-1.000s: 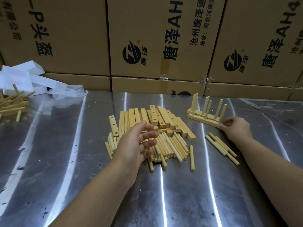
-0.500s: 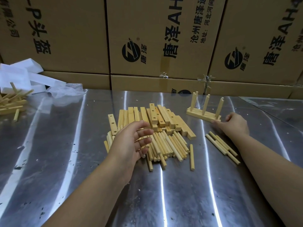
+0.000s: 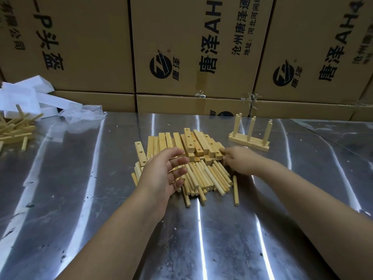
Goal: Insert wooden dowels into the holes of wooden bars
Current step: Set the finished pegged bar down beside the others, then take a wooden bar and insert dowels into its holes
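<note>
On the steel bench (image 3: 60,199), a stack of wooden bars (image 3: 193,142) is laid with long axes running away from the person, a heap of dowels (image 3: 210,178) is laid parallel on its near side, and an assembled bar (image 3: 249,140) with upright dowels is stood beyond the right hand (image 3: 240,161). The left hand (image 3: 163,174) is held above the dowels, its fingers (image 3: 177,164) loosely spread and holding nothing, the bars just beyond them. The right hand's fingers, blurred, are set at the stack's right end, so a grasp cannot be told; this hand is judged nearer for taking a bar.

Loose dowels (image 3: 203,176) before stacked drilled bars (image 3: 189,144)
</note>
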